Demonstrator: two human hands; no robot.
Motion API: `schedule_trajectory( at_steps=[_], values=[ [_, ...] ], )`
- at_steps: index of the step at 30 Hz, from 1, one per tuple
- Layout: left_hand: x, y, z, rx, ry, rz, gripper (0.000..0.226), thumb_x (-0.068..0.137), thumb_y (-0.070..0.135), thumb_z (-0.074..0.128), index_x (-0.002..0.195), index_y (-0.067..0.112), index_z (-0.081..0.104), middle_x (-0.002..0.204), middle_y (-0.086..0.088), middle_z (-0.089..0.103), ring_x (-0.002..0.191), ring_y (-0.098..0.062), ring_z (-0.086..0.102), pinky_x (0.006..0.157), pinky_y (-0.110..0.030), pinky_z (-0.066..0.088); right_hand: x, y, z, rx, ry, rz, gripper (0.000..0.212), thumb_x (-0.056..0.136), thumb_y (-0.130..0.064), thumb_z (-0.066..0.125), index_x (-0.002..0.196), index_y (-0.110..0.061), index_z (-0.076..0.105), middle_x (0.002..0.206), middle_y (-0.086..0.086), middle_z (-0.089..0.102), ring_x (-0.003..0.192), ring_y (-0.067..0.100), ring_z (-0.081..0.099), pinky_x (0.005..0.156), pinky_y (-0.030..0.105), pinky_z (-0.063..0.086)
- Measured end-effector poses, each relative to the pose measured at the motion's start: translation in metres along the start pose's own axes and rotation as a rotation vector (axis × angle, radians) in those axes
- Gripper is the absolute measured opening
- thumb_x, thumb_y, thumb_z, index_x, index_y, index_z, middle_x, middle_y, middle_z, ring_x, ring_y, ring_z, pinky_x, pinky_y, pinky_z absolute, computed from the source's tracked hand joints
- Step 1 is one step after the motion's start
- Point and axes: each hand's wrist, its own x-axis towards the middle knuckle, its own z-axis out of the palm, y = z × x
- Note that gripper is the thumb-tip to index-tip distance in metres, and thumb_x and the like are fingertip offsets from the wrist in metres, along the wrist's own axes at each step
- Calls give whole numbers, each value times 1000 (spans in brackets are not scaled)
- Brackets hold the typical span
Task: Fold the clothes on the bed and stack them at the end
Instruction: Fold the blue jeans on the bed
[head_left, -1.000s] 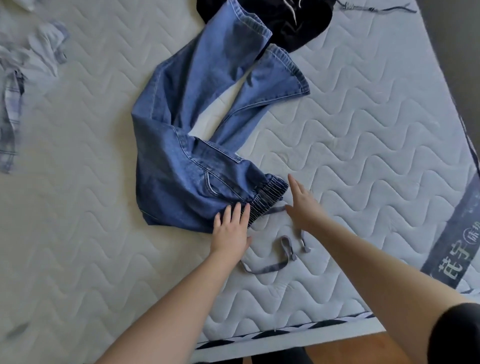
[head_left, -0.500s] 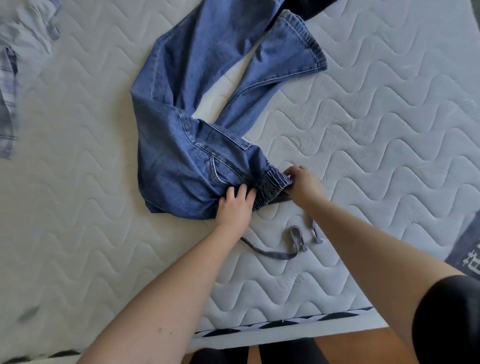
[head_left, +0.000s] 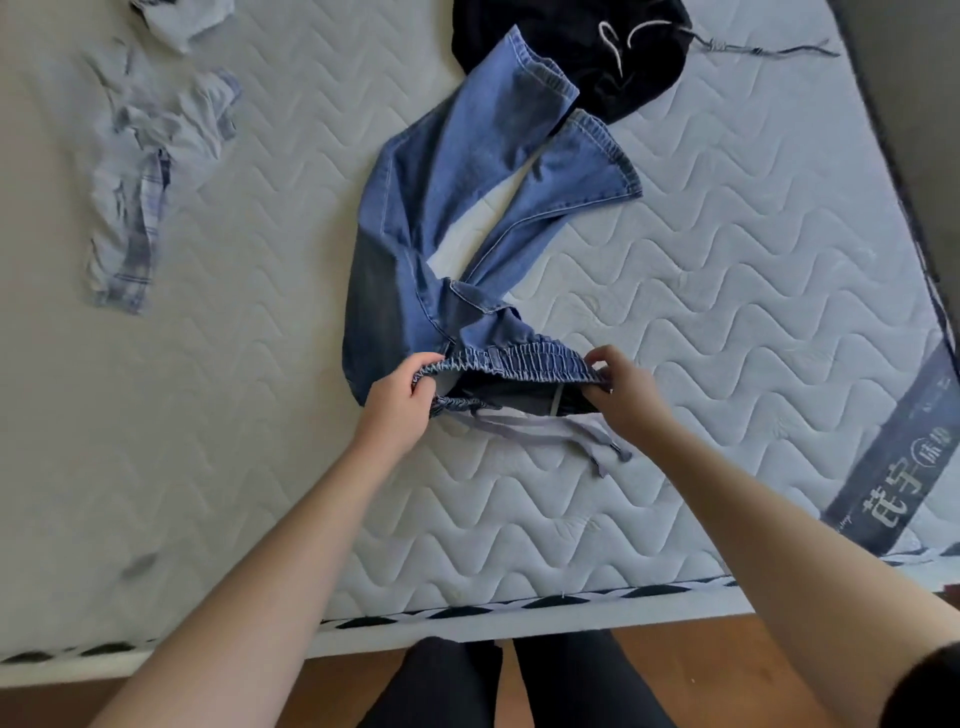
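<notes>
Jeans (head_left: 467, 218): unfolded, mid-bed, legs splayed toward 12 o'clock.
Grip: my left hand (head_left: 397, 410) and right hand (head_left: 621, 392) pinch the waistband (head_left: 519, 358).
Left: shirt (head_left: 145, 171) at 10, black garment (head_left: 582, 47) at 1; nothing stacked.

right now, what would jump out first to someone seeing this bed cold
The blue jeans sprawl across the middle of the mattress, with the left hand and right hand gripping opposite ends of the elastic waistband and stretching it. A black garment lies at the far edge, a crumpled pale shirt far left.
</notes>
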Motion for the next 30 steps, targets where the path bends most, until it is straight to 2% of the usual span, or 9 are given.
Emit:
schedule_trajectory(
  at_steps=[4,9,13,15,17,19,21,25,30],
  values=[
    [-35,35,-47,-36,72,55,37,91,15,45,112,39,63,48,15,52,43,-6,44,44,-16,33,-39,-43,-31,-90,53,-17,29,89,-18,58,116,-24,50,93,5,66,79,31,61,62,37,48],
    [-78,86,-109,-49,120,154,40,90,11,48,113,37,67,40,12,44,39,-8,36,42,-16,30,-85,-86,-83,-362,273,-241,30,91,-14,58,120,-11,53,105,15,61,85,42,62,69,46,50],
    [-113,120,-151,-112,98,237,40,88,17,45,114,35,69,50,3,49,47,-14,41,49,-19,32,-103,-101,-117,-375,461,-336,28,86,-14,64,113,-12,58,103,15,61,82,41,62,66,40,43],
    [-128,134,-168,-174,87,284,44,82,25,40,112,41,69,54,-1,49,50,-12,41,51,-20,33,-108,-108,-125,-165,407,-166,31,86,-17,61,117,-20,59,107,9,67,89,35,61,66,33,37],
    [-138,144,-185,-282,114,290,46,80,26,38,108,45,69,71,-11,62,62,-17,50,62,-27,39,-114,-114,-127,8,328,-37,26,89,-22,62,115,-23,61,97,7,70,74,23,59,58,27,37],
    [-146,147,-199,-413,167,249,46,80,25,37,108,43,70,94,-6,71,84,-22,62,78,-34,48,-126,-119,-123,123,233,28,23,89,-27,66,110,-19,62,82,4,67,60,11,58,47,22,44],
    [-153,145,-209,-534,206,208,46,83,22,37,108,38,72,112,-2,70,103,-23,63,90,-38,50,-140,-123,-112,342,79,134,27,91,-32,67,102,-7,64,77,9,69,57,21,67,47,27,56],
    [-161,130,-221,-724,194,115,48,91,5,41,104,38,73,108,-8,70,79,-20,62,70,-31,50,-168,-143,-88,676,-114,293,35,94,-37,63,93,-2,63,71,14,73,59,29,71,49,34,58],
    [-171,94,-240,-686,94,-5,47,84,-2,54,107,33,73,100,-9,71,70,-20,66,57,-25,51,-192,-175,-67,788,-201,163,16,89,-13,71,102,-7,66,86,7,75,74,16,72,59,26,57]
  ],
)
